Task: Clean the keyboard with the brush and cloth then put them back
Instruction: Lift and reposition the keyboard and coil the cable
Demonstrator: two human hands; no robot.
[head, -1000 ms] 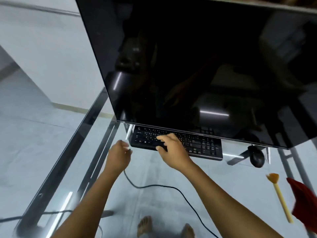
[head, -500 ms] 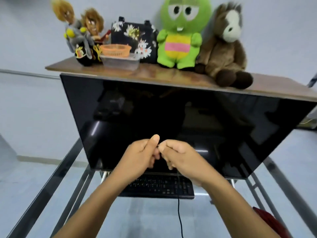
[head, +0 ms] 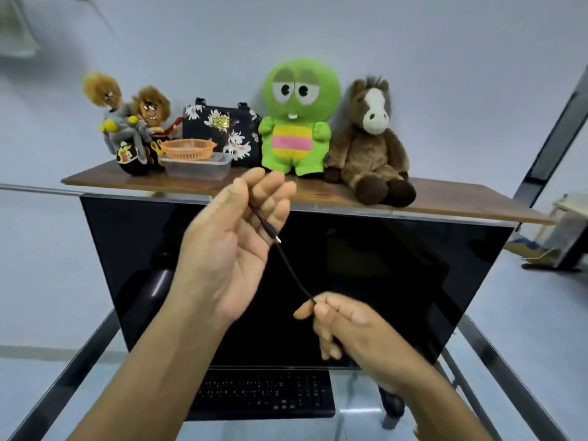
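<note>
The black keyboard (head: 264, 393) lies on the glass desk (head: 356, 421) under the monitor's lower edge. Both hands are raised in front of the dark screen. My left hand (head: 222, 249) is up near the shelf edge, palm toward me, with a thin black cable (head: 288, 265) caught between its fingers. From there the cable runs down and to the right, where my right hand (head: 356, 329) pinches it between thumb and forefinger. Neither the brush nor the cloth is in view.
A large black monitor (head: 397, 281) fills the middle. On the wooden shelf (head: 461, 202) above it sit stuffed toys, a floral bag, an orange basket (head: 187, 149) and a clear plastic box. Metal desk rails run along both sides.
My hands were together in front of the screen; now the left has risen and the right dropped, stretching the cable between them. The view tilted up, losing the brush and cloth.
</note>
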